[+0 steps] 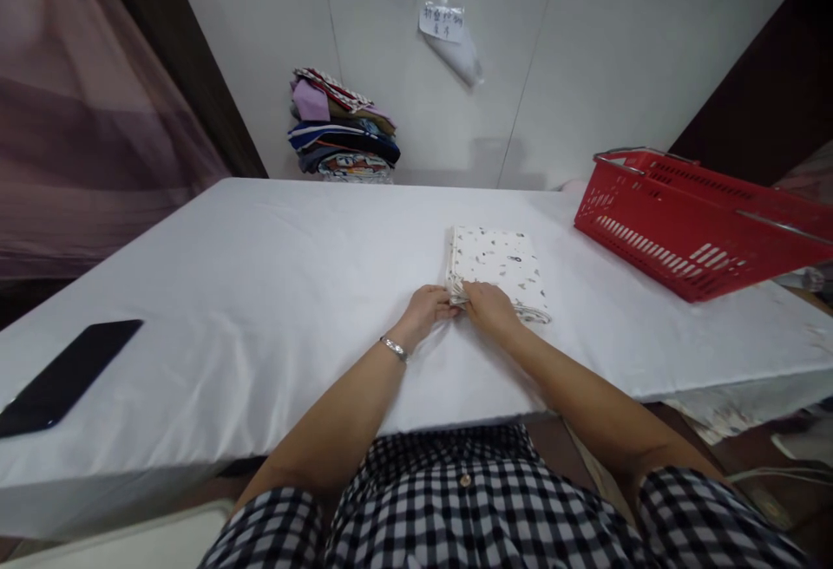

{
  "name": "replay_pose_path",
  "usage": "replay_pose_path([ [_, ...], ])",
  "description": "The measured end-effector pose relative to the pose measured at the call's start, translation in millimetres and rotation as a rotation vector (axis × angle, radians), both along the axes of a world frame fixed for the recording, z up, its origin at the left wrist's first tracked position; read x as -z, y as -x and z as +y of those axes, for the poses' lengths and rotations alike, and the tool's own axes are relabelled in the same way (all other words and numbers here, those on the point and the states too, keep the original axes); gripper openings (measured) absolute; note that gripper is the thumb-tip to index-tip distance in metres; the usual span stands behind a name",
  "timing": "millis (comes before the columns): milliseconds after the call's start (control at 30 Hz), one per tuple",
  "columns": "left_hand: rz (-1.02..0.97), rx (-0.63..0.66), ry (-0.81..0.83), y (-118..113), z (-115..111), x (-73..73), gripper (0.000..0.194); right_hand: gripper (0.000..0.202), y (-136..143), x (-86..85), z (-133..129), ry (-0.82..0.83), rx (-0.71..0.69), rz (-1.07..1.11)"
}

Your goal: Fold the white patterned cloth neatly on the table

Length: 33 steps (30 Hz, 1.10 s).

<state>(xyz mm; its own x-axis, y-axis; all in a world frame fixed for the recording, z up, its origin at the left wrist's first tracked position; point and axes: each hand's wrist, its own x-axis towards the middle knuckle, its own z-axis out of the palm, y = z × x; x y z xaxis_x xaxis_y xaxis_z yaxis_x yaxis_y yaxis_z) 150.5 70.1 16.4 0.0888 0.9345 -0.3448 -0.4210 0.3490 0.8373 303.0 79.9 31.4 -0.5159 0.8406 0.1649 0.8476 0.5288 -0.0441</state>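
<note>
To the left of the red basket [690, 226] and nearer the person, a printed white cloth [498, 258] lies on the counter [292, 257]. It is already folded into a flat, layered packet; its near-left corner, where both hands meet, seems the only part not yet neat. The fingers of the right hand [493, 310] are closed over that corner; those of the left hand [422, 312] curl against it, though I cannot tell whether they pinch cloth. Nearly square, the packet shows no clear long axis; a layered edge faces the person, another side the basket.
</note>
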Motion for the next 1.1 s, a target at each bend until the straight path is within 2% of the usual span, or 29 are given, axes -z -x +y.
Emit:
replay_pose_path([
  [67,-0.021,0.054,0.012,5.5,-0.3,-4.7,0.014,0.037,3.0,2.5,-2.8,-0.005,-0.001,-0.007],
  [167,0.058,0.092,-0.002,8.3,-1.6,-8.1,0.037,0.038,5.2,6.5,-7.4,-0.022,-0.009,-0.007],
  [267,0.274,0.027,-0.02,3.5,-2.8,-4.9,0.06,0.037,5.0,9.8,-12.3,-0.033,-0.047,0.006],
  [367,0.462,-0.02,-0.042,-2.7,-3.3,0.6,0.069,0.034,3.2,11.5,-18.1,-0.04,-0.115,0.063],
  [500,0.52,-0.029,-0.053,-4.7,-2.8,2.6,0.061,0.038,-10.7,8.9,-22.0,-0.026,-0.217,0.162],
  [567,0.48,-0.035,-0.012,-3.3,-1.5,2.0,0.056,0.038,-29.5,7.6,-18.8,-0.025,-0.2,0.202],
  [700,0.338,-0.036,0.055,0.1,2.0,2.1,0.046,0.031,-91.8,13.4,-4.4,-0.057,0.017,0.372],
  [800,0.235,-0.006,0.059,1.8,2.6,2.4,0.038,0.033,-138.3,24.5,0.4,-0.023,0.297,0.557],
  [867,0.176,0.018,0.06,2.5,1.7,1.1,0.034,0.036,-155.9,32.0,-2.8,0.049,0.332,0.596],
  [1000,0.123,0.032,0.048,3.3,-0.6,-3.7,0.03,0.048,-154.2,40.4,-14.7,0.083,0.25,0.503],
  [1100,0.107,0.048,0.022,4.2,-1.8,-5.8,0.029,0.052,-139.1,41.3,-17.8,0.039,0.286,0.434],
])
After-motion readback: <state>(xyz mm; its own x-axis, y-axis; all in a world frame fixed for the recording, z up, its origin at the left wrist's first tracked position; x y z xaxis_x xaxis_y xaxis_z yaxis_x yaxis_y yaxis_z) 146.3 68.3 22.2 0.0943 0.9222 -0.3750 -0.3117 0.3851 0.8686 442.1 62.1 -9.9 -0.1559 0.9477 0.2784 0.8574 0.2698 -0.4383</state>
